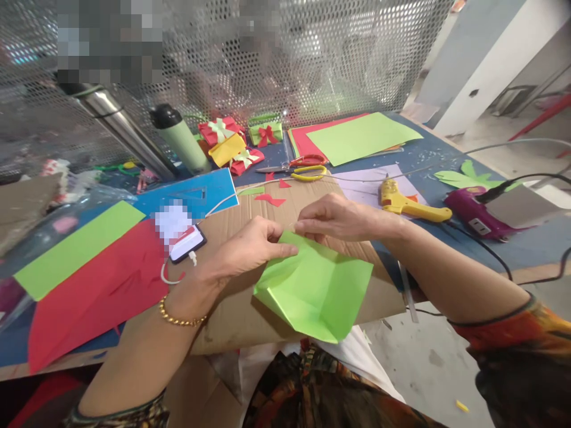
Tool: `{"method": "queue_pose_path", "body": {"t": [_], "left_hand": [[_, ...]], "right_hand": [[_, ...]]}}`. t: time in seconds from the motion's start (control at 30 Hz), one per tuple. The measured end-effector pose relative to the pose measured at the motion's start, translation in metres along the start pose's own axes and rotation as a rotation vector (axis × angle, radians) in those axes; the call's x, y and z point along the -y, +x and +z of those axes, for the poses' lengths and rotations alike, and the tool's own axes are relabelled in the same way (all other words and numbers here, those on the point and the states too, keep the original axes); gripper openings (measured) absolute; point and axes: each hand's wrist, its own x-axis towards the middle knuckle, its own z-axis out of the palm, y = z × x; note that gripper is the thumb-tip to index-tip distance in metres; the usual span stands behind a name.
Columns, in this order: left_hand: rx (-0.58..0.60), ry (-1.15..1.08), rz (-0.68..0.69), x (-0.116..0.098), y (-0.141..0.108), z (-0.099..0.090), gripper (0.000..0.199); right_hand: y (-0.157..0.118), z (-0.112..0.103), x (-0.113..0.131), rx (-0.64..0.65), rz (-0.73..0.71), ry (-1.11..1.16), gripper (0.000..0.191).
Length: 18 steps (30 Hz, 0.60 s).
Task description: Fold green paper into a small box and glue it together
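Observation:
A light green sheet of folded paper (321, 285), creased into a shallow, box-like shape with raised sides, rests over the near part of a cardboard sheet (223, 309). My left hand (250, 249) grips its far left corner, thumb on top and the other fingers curled behind. At the far edge of the same paper, my right hand (330, 217) is closed in a pinch with its fingertips close to the left ones. What lies right between the fingertips is too small to make out. Red paper scraps (271, 200) lie just beyond my hands.
A yellow glue gun (413, 205) and a purple power strip (479, 214) with cables lie right. Scissors (307, 172), small folded paper boxes (227, 148) and a green bottle (181, 139) stand behind. A phone (187, 244) and red paper (98, 291) are left.

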Motion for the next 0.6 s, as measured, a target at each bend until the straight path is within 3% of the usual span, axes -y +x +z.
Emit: {"method": "queue_pose_path", "body": {"t": [0.13, 0.27, 0.37, 0.5, 0.6], "left_hand": [[-0.027, -0.076, 0.000, 0.003, 0.004, -0.003, 0.030], [-0.076, -0.078, 0.024, 0.001, 0.005, -0.003, 0.033], [-0.070, -0.125, 0.028, -0.001, 0.006, -0.002, 0.040], [-0.012, -0.197, 0.008, 0.001, 0.007, -0.001, 0.034], [-0.017, -0.170, 0.006, 0.002, 0.008, -0.002, 0.031]], "right_hand": [[0.001, -0.004, -0.009, -0.091, 0.088, 0.132, 0.042], [0.002, -0.002, -0.011, -0.059, 0.058, 0.086, 0.047], [0.002, 0.001, -0.008, -0.013, 0.064, 0.028, 0.037], [0.002, 0.005, -0.008, 0.023, 0.114, 0.037, 0.021], [0.003, 0.007, -0.011, 0.008, 0.114, 0.028, 0.020]]}}
